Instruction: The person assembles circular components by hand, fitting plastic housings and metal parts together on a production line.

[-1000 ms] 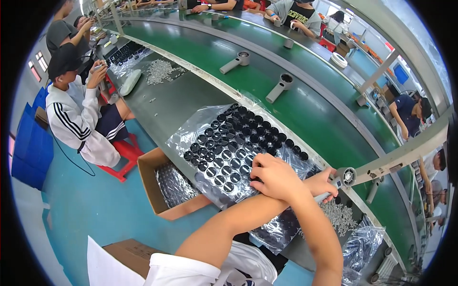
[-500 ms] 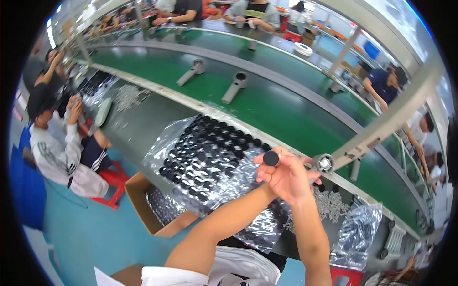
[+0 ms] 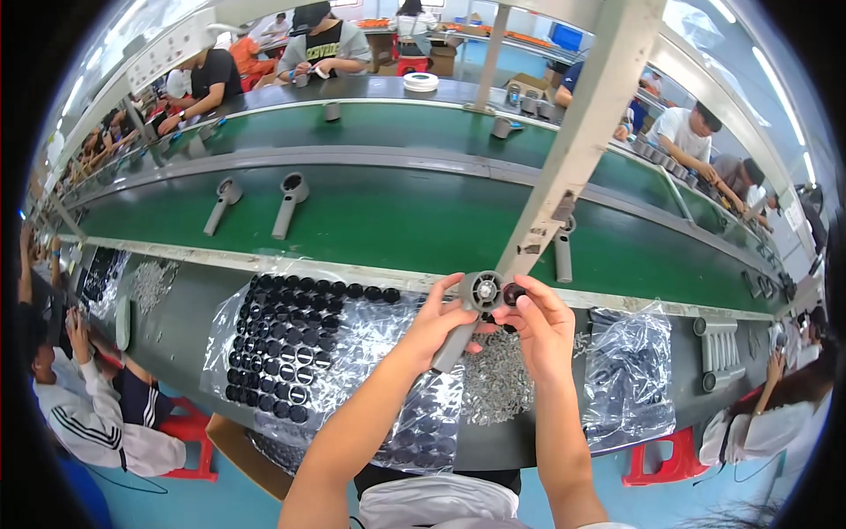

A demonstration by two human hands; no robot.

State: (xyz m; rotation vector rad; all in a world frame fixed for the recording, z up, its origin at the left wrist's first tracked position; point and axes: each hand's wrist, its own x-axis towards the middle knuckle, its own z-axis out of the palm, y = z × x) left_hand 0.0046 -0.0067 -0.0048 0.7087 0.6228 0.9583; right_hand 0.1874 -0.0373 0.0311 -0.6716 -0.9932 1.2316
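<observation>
My left hand [image 3: 425, 331] is closed around a grey handheld fan housing [image 3: 453, 350], with the handle pointing down toward me. Its round head faces up and shows spokes around a metal centre. Between the thumb and fingers of my right hand [image 3: 545, 328] is a round black cap [image 3: 514, 294], held close beside the right edge of the fan head. Below my hands lies a pile of small grey parts [image 3: 498, 381]. Left of my left arm, rows of black caps [image 3: 291, 353] lie on clear plastic sheeting.
A slanted metal post [image 3: 564, 159] rises just beyond my hands. Behind the bench runs a green conveyor belt [image 3: 379, 207] carrying grey fan housings [image 3: 289, 204]. Plastic-wrapped parts [image 3: 627, 375] and stacked grey housings [image 3: 721, 353] lie to the right. Co-workers sit along both sides.
The view has swung to the right. My hands have drawn together, bringing the black cap beside the fan head, which was partly hidden behind my right hand before.
</observation>
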